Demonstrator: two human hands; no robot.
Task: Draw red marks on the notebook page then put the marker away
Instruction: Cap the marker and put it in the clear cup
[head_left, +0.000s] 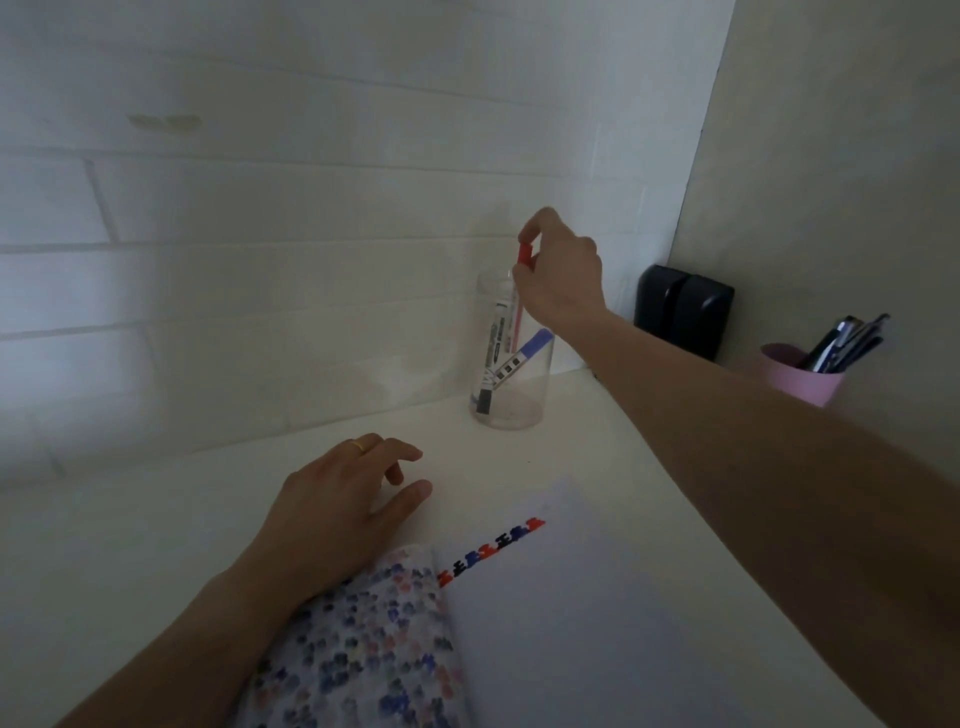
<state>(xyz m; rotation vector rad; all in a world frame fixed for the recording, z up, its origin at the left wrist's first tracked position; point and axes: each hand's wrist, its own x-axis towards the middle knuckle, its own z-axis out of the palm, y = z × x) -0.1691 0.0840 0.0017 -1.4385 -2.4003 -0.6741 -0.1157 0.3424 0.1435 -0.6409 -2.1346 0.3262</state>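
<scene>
Two bare hands reach over a white surface (156, 545) set into a corner of white brick-pattern walls. Farthest from the camera, the right hand (558, 275) pinches the red cap end of a red marker (523, 260) between thumb and fingertips, with the marker's body pointing down into a clear plastic cup (511, 405). Most of the marker sits inside the cup already, alongside a black marker (493, 348) and a blue marker (524, 353) that lean against its walls.

Nearer the camera, the left hand (343, 509) rests palm-down and loosely open on the surface, holding nothing, with a gold ring (358, 445) on one finger. Its wrist lies over the floral cover of an open notebook (597, 623). Along the top of the blank page runs a row of marks (493, 548) in red, blue and black.

Judging from this, the drawing looks finished and the putting-away is nearly complete; only letting go of the marker seems to remain.

For room to move: the cup stands close to the back wall, with bare surface between it and the notebook. Off to the right, well apart from the cup, sit a dark box-like object (683, 306) in the corner and a pink cup (800, 374) full of pens. The right forearm crosses above the notebook's far corner.
</scene>
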